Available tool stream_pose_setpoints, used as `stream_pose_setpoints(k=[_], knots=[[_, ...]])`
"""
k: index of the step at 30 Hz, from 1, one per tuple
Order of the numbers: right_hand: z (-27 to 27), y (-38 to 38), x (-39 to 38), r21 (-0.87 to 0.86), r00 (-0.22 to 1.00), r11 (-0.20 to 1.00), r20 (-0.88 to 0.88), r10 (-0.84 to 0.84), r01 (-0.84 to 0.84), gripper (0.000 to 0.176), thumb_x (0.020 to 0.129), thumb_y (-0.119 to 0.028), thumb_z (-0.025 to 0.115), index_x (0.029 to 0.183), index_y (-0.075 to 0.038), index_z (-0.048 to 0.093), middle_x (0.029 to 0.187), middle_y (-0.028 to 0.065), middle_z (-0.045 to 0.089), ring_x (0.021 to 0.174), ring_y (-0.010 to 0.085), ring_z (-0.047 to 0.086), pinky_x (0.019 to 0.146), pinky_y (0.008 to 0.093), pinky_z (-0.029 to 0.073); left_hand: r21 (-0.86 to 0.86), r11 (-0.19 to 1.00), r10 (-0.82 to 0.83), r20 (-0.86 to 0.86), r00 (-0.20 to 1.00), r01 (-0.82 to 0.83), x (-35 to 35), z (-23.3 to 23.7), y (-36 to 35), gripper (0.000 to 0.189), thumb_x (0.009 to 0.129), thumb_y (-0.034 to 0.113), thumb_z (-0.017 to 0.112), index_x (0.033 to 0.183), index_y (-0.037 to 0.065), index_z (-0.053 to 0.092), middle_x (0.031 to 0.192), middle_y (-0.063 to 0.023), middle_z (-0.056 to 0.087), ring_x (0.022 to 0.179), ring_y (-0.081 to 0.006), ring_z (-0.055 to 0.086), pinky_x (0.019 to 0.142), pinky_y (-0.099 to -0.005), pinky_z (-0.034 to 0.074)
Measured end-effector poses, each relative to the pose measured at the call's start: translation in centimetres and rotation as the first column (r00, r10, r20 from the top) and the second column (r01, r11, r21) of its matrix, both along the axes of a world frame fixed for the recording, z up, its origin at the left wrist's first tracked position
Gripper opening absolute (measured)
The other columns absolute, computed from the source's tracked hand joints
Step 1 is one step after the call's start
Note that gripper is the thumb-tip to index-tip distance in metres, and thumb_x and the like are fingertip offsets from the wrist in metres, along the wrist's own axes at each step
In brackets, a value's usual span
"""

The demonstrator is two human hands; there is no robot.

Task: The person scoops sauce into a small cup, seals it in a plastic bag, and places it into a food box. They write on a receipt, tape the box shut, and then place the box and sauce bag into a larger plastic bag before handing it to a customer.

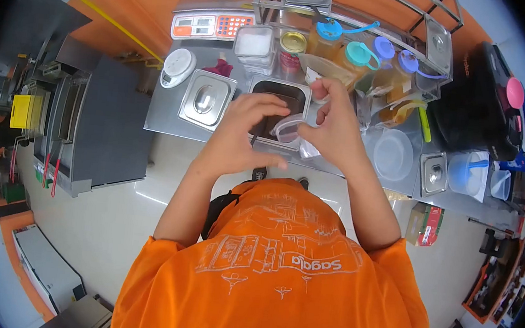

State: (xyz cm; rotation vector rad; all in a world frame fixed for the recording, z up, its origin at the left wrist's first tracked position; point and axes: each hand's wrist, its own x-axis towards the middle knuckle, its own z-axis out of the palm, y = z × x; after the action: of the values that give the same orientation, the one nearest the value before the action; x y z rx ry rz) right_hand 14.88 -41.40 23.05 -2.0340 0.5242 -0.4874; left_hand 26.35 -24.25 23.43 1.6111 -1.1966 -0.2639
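Observation:
A small clear plastic cup [286, 130] is tilted over the front part of a deep steel pan [307, 102] holding dark contents. My right hand [339, 130] has its thumb at the cup's right edge, fingers curled above; the exact grip is partly hidden. To the cup's left, my left hand [235, 131] is open, its fingers curved over the pan and its thumb spread apart below. A dark handle [253, 140] shows at the pan's front left. Left of the pan lies a steel lid [207, 98]. Clear plastic wrapping [308, 149] lies under my right hand.
Behind stand a weighing scale [212, 27], a clear tub of white contents [254, 43], a gold-lidded can [292, 42] and several capped bottles [356, 58]. A small white scale [178, 67] sits left. A round clear bowl [393, 154] and black bag [480, 103] are right.

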Motion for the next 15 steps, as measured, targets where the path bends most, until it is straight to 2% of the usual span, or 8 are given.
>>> stream_pose_setpoints(k=[2,3,5,6,9,12,14,15], knots=[[0.5,0.1,0.2,-0.077,0.99,0.987,0.006,0.139,-0.138,0.073,0.059,-0.005,0.078,0.126,-0.009,0.048,0.107,0.0067,0.052,0.073,0.0141,0.048,0.065,0.0279,0.046,0.16,0.986,-0.098,0.276,0.956,0.055,-0.4,0.5,0.0,0.061,0.059,0.027,0.092,0.109,0.007,0.065,0.113,-0.0081,0.063,0.109,-0.0293,0.056,0.092,-0.0408,0.044],[0.9,0.3,0.3,-0.072,0.991,0.988,0.005,0.136,-0.135,0.073,0.059,-0.005,0.078,0.126,-0.009,0.048,0.107,0.0067,0.052,0.073,0.0141,0.048,0.065,0.0279,0.046,0.165,0.985,-0.103,0.274,0.956,0.058,-0.5,0.1,0.0,0.061,0.059,0.027,0.092,0.109,0.007,0.065,0.113,-0.0081,0.063,0.109,-0.0293,0.056,0.092,-0.0408,0.044],[1.8,0.4,0.6,-0.03,0.945,0.957,-0.165,0.281,-0.289,0.077,0.062,-0.009,0.078,0.131,-0.009,0.043,0.125,0.0154,0.05,0.114,0.0316,0.056,0.093,0.0406,0.049,0.18,0.966,-0.226,0.221,0.949,0.188,-0.7,-1.5,-0.5,0.057,0.059,0.027,0.092,0.105,0.007,0.064,0.108,-0.0083,0.065,0.105,-0.0295,0.058,0.092,-0.0409,0.043],[1.9,0.4,0.6,-0.03,0.946,0.957,-0.165,0.278,-0.287,0.077,0.062,-0.009,0.078,0.131,-0.009,0.043,0.125,0.0154,0.05,0.114,0.0316,0.056,0.093,0.0406,0.049,0.18,0.965,-0.228,0.222,0.948,0.19,-0.8,-2.4,-0.5,0.057,0.059,0.027,0.092,0.105,0.007,0.064,0.108,-0.0083,0.065,0.105,-0.0295,0.058,0.092,-0.0409,0.043],[2.3,0.7,0.2,-0.102,0.95,0.948,-0.112,0.291,-0.302,0.066,0.065,-0.008,0.076,0.126,-0.009,0.05,0.118,0.013,0.055,0.105,0.0293,0.061,0.084,0.0405,0.052,0.204,0.968,-0.183,0.169,0.968,0.147,-0.9,-4.2,-0.3,0.049,0.061,0.022,0.09,0.1,0.006,0.065,0.101,-0.0083,0.066,0.101,-0.0295,0.058,0.091,-0.0395,0.043],[2.9,1.0,-0.7,0.033,0.927,0.927,-0.014,0.375,-0.374,0.041,0.071,-0.005,0.069,0.112,-0.007,0.06,0.101,0.0118,0.062,0.091,0.0282,0.066,0.072,0.0415,0.053,0.16,0.984,-0.091,0.038,0.995,0.084,-0.7,-4.7,0.0,0.04,0.063,0.016,0.087,0.095,0.007,0.065,0.097,-0.0072,0.066,0.096,-0.0295,0.059,0.089,-0.038,0.044],[1.4,2.0,-1.1,-0.329,0.858,0.812,0.015,0.514,-0.481,0.024,0.074,-0.002,0.068,0.098,-0.007,0.069,0.085,0.0081,0.065,0.068,0.0251,0.063,0.059,0.037,0.049,0.103,0.995,-0.008,0.037,0.999,0.005,-0.7,-4.9,0.1,0.036,0.062,0.012,0.085,0.093,0.007,0.066,0.096,-0.0073,0.067,0.093,-0.0296,0.059,0.086,-0.0384,0.045],[1.0,2.5,-1.1,-0.327,0.857,0.813,0.016,0.515,-0.482,0.024,0.074,-0.002,0.068,0.098,-0.007,0.069,0.085,0.0081,0.065,0.068,0.0251,0.063,0.059,0.037,0.049,0.105,0.994,-0.008,0.036,0.999,0.004,-0.6,-4.8,0.1,0.036,0.062,0.012,0.085,0.093,0.007,0.066,0.096,-0.0073,0.067,0.093,-0.0296,0.059,0.086,-0.0384,0.045]])
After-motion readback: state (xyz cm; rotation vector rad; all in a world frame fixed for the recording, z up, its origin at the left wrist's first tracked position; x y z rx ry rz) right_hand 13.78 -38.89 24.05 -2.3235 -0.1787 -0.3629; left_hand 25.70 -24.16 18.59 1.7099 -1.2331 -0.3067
